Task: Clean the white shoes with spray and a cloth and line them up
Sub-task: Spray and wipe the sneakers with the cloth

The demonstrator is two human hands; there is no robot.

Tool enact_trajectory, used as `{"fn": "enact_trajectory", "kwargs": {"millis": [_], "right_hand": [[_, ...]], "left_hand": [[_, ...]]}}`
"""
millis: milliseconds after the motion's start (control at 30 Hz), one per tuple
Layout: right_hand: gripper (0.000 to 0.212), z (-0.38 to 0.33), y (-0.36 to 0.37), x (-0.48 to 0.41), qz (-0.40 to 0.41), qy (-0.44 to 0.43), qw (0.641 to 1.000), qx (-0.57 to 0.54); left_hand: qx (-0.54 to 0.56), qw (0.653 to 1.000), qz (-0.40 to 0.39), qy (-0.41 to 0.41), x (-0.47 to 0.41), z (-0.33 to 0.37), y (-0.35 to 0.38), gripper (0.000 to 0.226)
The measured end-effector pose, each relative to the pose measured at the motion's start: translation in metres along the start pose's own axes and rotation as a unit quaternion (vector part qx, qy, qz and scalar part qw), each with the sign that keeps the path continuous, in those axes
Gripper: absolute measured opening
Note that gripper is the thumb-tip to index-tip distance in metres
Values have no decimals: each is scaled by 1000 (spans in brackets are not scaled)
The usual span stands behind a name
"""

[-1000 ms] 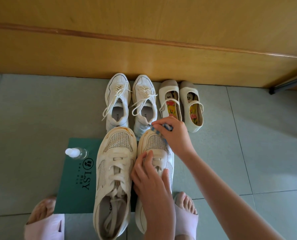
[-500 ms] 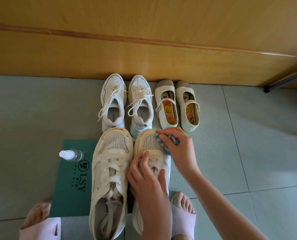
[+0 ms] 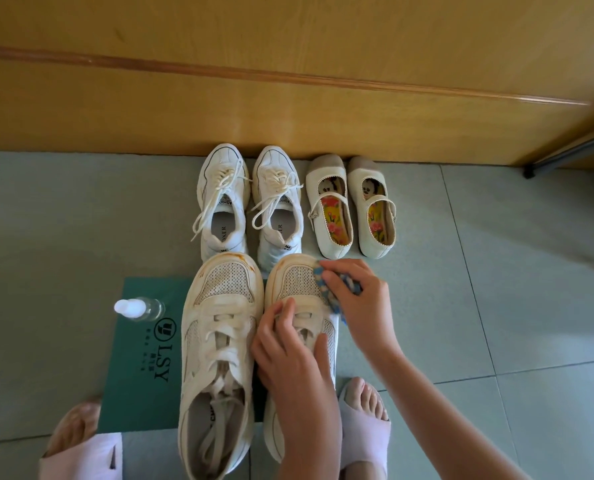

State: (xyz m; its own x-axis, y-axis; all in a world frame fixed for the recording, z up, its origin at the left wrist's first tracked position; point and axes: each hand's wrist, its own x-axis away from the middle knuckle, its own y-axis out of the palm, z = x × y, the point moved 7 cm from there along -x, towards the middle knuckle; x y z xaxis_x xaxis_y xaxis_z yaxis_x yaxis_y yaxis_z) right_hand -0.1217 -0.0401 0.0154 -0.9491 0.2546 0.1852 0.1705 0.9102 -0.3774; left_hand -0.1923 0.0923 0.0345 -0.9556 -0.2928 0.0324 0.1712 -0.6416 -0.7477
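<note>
A large white mesh sneaker with rusty orange stains round its toe stands on the floor in the lower middle of the view, toe pointing away from the person. Its heel is hidden under a forearm. The person's left hand grips it across the laces, with the fingers curled over the inner side and the thumb on the outer side. The right hand pinches a bunched blue-and-white checked cloth in curled fingers and presses it against the outer side of the toe.

Just beside it on the left is its mate, a second mesh sneaker, stained the same way. It rests partly on a flat dark green mat printed with the letters LSY. On the mat's far left corner is a small clear plastic spray bottle with a white cap. It seems to stand upright, though the steep view makes that hard to judge.

Beyond the stained pair, two cleaner white lace-up trainers stand side by side with their toes at a honey-coloured wooden panel. To their right stand two small cream strap shoes with flowered insoles. All of this is on grey-green floor tiles. A foot in a pale pink open-toed slipper shows at each bottom side.
</note>
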Motion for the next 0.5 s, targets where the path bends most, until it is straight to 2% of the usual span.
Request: {"fn": "enact_trajectory", "kwargs": {"millis": [133,233,500], "right_hand": [[16,-6,9,-22,-12,-5,1000,17],[18,7,11,-35,-31,36,999,23],[18,16,-7,10,-2,40,998,-41]], "left_hand": [[7,1000,-6,-6,-1,2,-1,55],[9,1000,-8,-9,-1,3,-2,55],[13,1000,4,-2,-1,1,-1,55]]}}
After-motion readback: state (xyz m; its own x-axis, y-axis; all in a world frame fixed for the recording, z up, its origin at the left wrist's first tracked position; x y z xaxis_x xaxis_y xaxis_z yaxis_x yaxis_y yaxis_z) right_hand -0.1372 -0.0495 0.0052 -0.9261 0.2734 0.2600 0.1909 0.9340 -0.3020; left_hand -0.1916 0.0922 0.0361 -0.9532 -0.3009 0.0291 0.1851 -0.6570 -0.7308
